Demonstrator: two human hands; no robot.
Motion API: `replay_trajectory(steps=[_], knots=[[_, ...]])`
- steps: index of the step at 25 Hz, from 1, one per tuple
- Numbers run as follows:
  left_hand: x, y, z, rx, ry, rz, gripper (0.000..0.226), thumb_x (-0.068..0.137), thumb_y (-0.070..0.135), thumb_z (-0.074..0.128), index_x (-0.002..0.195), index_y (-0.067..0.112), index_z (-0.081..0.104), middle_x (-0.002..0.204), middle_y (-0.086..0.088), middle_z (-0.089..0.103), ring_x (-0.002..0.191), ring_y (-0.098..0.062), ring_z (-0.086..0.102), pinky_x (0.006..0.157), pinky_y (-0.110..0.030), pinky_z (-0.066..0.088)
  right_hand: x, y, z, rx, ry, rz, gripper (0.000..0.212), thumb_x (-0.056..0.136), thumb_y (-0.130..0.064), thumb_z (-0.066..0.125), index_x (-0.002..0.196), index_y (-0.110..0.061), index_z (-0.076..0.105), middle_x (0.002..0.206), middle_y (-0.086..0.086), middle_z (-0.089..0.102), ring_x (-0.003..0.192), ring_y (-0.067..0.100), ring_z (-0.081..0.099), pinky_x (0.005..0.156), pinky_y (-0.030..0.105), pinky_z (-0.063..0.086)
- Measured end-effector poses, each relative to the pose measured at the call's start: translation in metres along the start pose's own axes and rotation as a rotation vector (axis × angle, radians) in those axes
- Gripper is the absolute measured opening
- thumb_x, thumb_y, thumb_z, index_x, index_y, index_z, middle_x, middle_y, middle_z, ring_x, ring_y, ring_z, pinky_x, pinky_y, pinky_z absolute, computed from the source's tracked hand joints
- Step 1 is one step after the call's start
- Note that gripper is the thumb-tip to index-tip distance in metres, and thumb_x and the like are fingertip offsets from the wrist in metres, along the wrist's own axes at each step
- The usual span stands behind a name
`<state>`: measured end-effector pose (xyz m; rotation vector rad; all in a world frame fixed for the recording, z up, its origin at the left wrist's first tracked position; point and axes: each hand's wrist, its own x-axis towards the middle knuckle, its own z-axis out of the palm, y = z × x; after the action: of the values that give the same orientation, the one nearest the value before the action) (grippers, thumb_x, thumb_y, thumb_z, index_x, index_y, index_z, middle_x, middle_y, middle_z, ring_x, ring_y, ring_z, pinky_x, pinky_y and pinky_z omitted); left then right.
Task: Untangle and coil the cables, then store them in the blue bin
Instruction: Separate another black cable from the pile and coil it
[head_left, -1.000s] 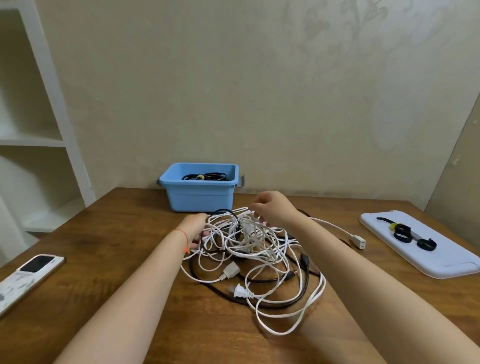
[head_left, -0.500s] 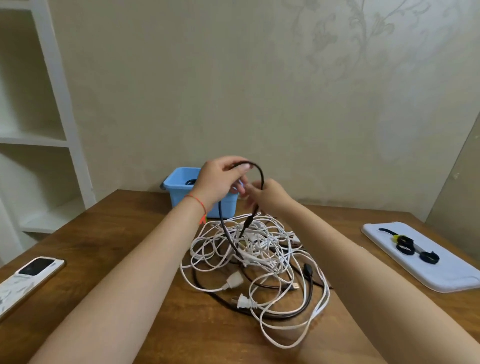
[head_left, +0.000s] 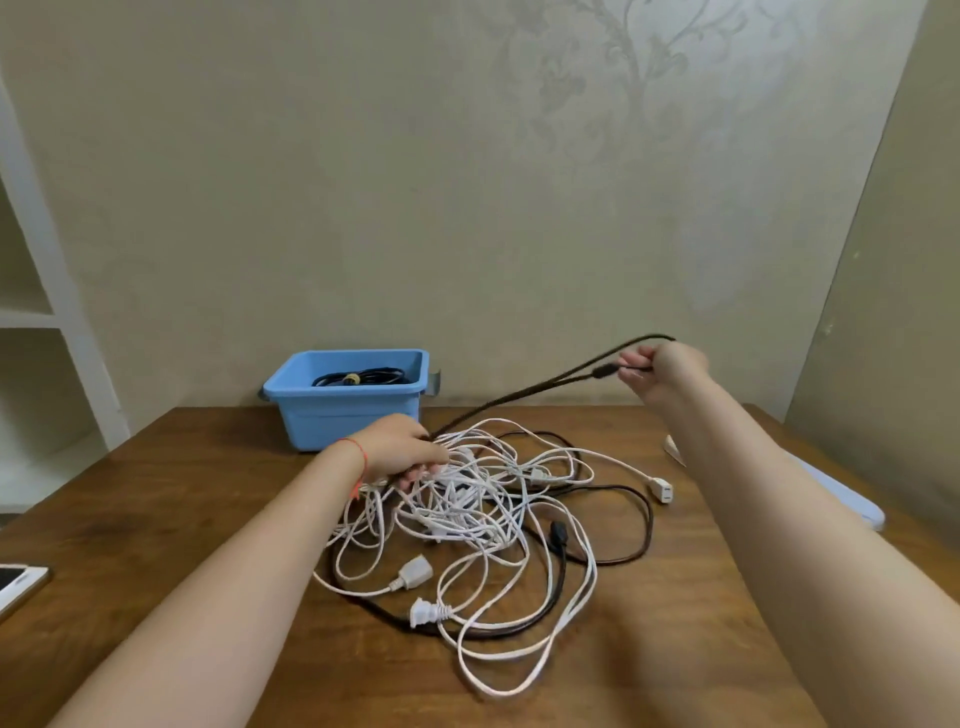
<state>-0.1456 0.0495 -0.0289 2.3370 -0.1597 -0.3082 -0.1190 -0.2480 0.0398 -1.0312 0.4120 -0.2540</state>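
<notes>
As a knot of thin white and black cables (head_left: 467, 514) lies heaped at the middle of the brown wooden table (head_left: 156, 519), a person's right hand (head_left: 662, 371) is raised above the table's far right side, its fingers curled round a doubled length of slim black cable (head_left: 524, 397) near its small black plug. The black cable runs taut and slanting down from that hand into the far side of the heap, where the left hand (head_left: 402, 449) bears down on the tangle, fingers curled into a bunch of white strands. A white two-pin plug (head_left: 426, 610) and a white socket end (head_left: 415, 571) lie at the heap's near side, and another white connector (head_left: 662, 491) trails toward the right edge.

The cords look light, limp and smooth, so they should slide through one another but snag wherever a plug meets a loop; the plug ends seem the surest places to take hold, feeding each one back through the heap.

At the far edge, against the wall, stands the rectangular blue plastic bin (head_left: 332, 415), open-topped, with one coiled black cable (head_left: 358, 376) bound by a yellow tie already inside. Most of the sorting appears to remain.
</notes>
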Motion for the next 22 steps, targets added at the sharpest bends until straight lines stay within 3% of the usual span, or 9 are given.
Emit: replay_trajectory(steps=[1,3,6,7,9,12,16,19,22], knots=[[-0.001,0.001,-0.003,0.080,0.096,-0.017,0.032,0.098,0.033,0.059,0.077,0.009,0.059,0.051,-0.002,0.051,0.042,-0.013,0.048,0.054,-0.026,0.043,0.004,0.006,-0.010,-0.099,0.016,0.027,0.030,0.102,0.001,0.023,0.082,0.001,0.044,0.070,0.015,0.047,0.056,0.025,0.050,0.038,0.027,0.050],[0.001,0.016,-0.008,0.120,0.268,0.061,0.036,0.099,0.036,0.055,0.072,0.012,0.056,0.053,-0.003,0.054,0.044,-0.015,0.051,0.054,-0.026,0.042,0.014,0.024,-0.017,-0.474,0.014,0.035,0.011,0.100,-0.004,0.041,0.099,0.001,0.051,0.076,0.012,0.050,0.061,0.024,0.052,0.054,0.034,0.054],[0.004,0.053,-0.010,0.138,0.398,0.221,0.031,0.100,0.034,0.054,0.074,0.016,0.055,0.068,-0.004,0.057,0.065,-0.023,0.057,0.067,-0.036,0.049,0.005,0.037,-0.010,-1.005,0.045,-0.189,0.044,0.086,-0.016,0.060,0.126,0.001,0.052,0.106,0.016,0.054,0.093,0.029,0.057,0.083,0.036,0.047],[0.004,0.065,-0.009,0.208,0.408,0.253,0.031,0.100,0.034,0.054,0.073,0.018,0.053,0.072,-0.003,0.056,0.071,-0.025,0.057,0.067,-0.037,0.047,-0.004,0.037,-0.004,-1.022,0.001,-0.327,0.052,0.086,-0.017,0.059,0.135,-0.002,0.048,0.124,0.016,0.052,0.112,0.030,0.054,0.093,0.036,0.044],[0.002,0.083,-0.001,0.399,0.394,0.292,0.028,0.100,0.034,0.054,0.077,0.019,0.053,0.078,-0.002,0.057,0.081,-0.027,0.057,0.065,-0.035,0.038,-0.031,0.036,0.011,-0.954,-0.319,-0.588,0.054,0.089,-0.015,0.058,0.142,-0.010,0.047,0.142,0.008,0.048,0.130,0.021,0.046,0.103,0.031,0.037],[0.002,0.095,0.017,0.480,0.408,0.301,0.009,0.096,0.025,0.057,0.099,0.016,0.056,0.096,-0.007,0.062,0.091,-0.029,0.057,0.067,-0.032,0.036,-0.063,0.049,0.030,-1.159,-0.709,-0.719,0.044,0.087,-0.015,0.063,0.130,-0.015,0.057,0.124,0.002,0.063,0.113,0.015,0.058,0.093,0.027,0.044],[0.003,0.073,0.036,0.121,0.229,0.273,0.030,0.084,0.019,0.075,0.102,0.015,0.051,0.078,0.003,0.055,0.071,-0.014,0.051,0.059,-0.025,0.039,-0.059,0.048,0.023,-1.522,-0.780,-0.424,0.026,0.086,-0.027,0.059,0.098,-0.007,0.071,0.076,0.002,0.058,0.070,0.019,0.051,0.063,0.031,0.037],[0.005,0.040,0.045,0.084,0.154,0.240,0.021,0.081,0.028,0.080,0.084,0.017,0.063,0.068,0.008,0.056,0.063,-0.007,0.051,0.057,-0.018,0.039,-0.050,0.036,0.012,-1.246,-0.706,-0.394,0.024,0.088,-0.041,0.068,0.079,-0.019,0.073,0.057,-0.010,0.055,0.054,0.010,0.046,0.053,0.023,0.035],[0.007,0.003,0.038,-0.059,0.317,0.158,0.041,0.086,0.039,0.074,0.059,0.019,0.050,0.053,0.008,0.043,0.056,-0.011,0.044,0.060,-0.025,0.038,-0.023,0.016,0.006,-0.597,-0.345,-0.429,0.031,0.095,-0.031,0.064,0.068,-0.015,0.062,0.050,-0.005,0.043,0.049,0.014,0.035,0.049,0.026,0.029]])
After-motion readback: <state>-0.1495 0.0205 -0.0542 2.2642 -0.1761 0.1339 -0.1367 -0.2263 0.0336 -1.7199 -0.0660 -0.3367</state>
